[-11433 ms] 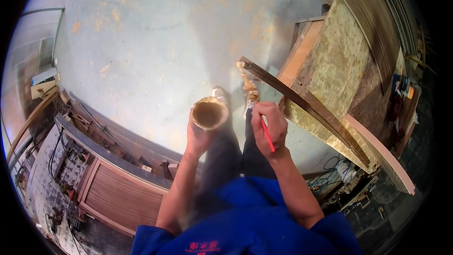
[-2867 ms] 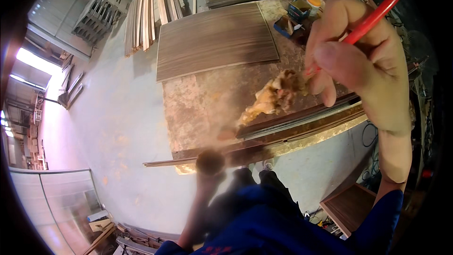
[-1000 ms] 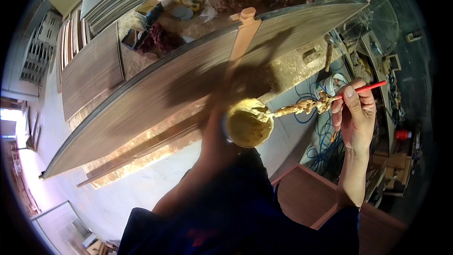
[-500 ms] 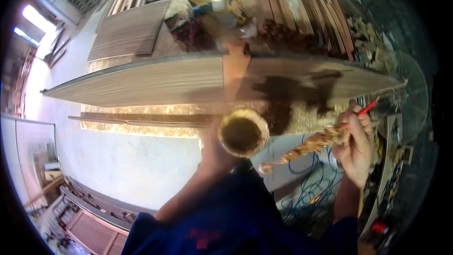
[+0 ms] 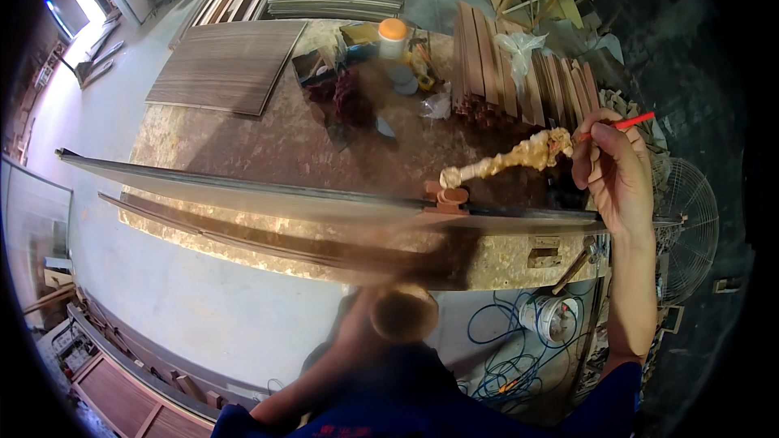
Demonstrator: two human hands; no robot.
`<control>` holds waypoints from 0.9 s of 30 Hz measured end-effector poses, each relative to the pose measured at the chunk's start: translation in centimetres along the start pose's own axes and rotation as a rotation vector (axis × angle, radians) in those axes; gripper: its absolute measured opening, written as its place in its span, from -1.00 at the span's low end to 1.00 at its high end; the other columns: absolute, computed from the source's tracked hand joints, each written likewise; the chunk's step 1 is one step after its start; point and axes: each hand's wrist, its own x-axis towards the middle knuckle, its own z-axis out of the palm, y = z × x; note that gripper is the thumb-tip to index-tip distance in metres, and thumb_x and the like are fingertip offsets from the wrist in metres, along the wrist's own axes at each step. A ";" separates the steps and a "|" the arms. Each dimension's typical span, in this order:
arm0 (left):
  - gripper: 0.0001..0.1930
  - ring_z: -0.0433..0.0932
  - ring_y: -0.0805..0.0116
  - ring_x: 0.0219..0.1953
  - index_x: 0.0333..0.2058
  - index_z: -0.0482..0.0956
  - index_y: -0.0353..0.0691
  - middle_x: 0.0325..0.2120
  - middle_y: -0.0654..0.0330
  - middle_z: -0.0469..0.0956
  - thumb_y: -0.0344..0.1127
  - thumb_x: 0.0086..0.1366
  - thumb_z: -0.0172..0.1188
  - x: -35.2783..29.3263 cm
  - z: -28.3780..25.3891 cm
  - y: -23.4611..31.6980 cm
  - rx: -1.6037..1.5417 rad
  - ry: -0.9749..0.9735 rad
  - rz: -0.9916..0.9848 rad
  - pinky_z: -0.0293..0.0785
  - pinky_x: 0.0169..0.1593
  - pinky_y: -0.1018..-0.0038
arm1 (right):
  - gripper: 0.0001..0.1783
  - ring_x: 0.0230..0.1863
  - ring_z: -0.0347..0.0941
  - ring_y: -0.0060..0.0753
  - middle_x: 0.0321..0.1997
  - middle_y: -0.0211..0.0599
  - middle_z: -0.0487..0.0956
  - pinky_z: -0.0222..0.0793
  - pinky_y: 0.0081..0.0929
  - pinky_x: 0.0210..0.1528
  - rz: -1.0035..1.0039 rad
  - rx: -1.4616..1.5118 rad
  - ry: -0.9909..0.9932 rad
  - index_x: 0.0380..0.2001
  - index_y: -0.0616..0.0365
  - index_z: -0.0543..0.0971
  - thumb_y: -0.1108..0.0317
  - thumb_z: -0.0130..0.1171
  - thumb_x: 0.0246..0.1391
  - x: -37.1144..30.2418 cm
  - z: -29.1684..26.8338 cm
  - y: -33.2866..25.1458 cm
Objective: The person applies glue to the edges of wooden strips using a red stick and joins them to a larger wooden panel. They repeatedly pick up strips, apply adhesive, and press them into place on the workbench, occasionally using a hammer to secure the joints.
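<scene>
My right hand (image 5: 618,164) is closed on a glue-caked stick (image 5: 519,158) with a red handle end. Its crusted, yellowish tip hangs over the top edge of a long wooden panel (image 5: 243,196), by a reddish-brown wood piece (image 5: 446,197) that crosses that edge. Low in front of me, my left hand (image 5: 357,326) is wrapped round a round cup (image 5: 404,314); both are blurred, and the cup's contents look dark. The panel stands on its long edge on the worktable (image 5: 495,264).
Beyond the panel lie a flat wood sheet (image 5: 219,65), an orange-lidded jar (image 5: 392,36), a dark red cloth (image 5: 349,97) and stacked wood strips (image 5: 487,65). A fan (image 5: 690,227) stands at right. Blue hose (image 5: 495,357) and a white bucket (image 5: 548,320) are on the floor.
My right hand has lifted the stick up and away, over the panel's top edge. My left hand and the cup have moved lower in view. The panel now shows mostly its top edge.
</scene>
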 end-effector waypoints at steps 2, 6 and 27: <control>0.03 0.49 0.04 0.25 0.31 0.24 -0.20 0.15 -0.05 0.48 -0.16 -0.08 0.69 0.2 -0.5 0.1 -0.004 -0.021 -0.001 0.48 0.25 0.17 | -0.83 -0.57 0.56 -0.47 -0.43 -0.17 0.65 0.46 -0.56 -0.53 0.027 -0.021 -0.030 -0.26 0.31 0.60 0.43 0.08 0.33 0.4 0.2 0.1; 0.02 0.51 0.06 0.23 0.30 0.25 -0.21 0.14 -0.05 0.49 -0.16 -0.09 0.70 0.7 -1.1 0.2 -0.056 -0.005 0.023 0.50 0.24 0.17 | -0.83 -0.59 0.55 -0.47 -0.43 -0.16 0.64 0.47 -0.56 -0.54 0.035 -0.077 -0.094 -0.28 0.33 0.59 0.44 0.07 0.32 1.2 -0.3 0.2; -0.08 0.56 0.14 0.12 0.18 0.32 -0.18 0.09 0.03 0.51 -0.18 -0.11 0.71 2.1 -0.2 0.0 -0.054 -0.007 0.097 0.53 0.15 0.22 | -0.87 -0.55 0.49 -0.56 -0.45 -0.24 0.61 0.40 -0.62 -0.52 -0.167 -0.291 -0.039 -0.32 0.25 0.57 0.46 0.06 0.27 -0.6 0.6 -1.8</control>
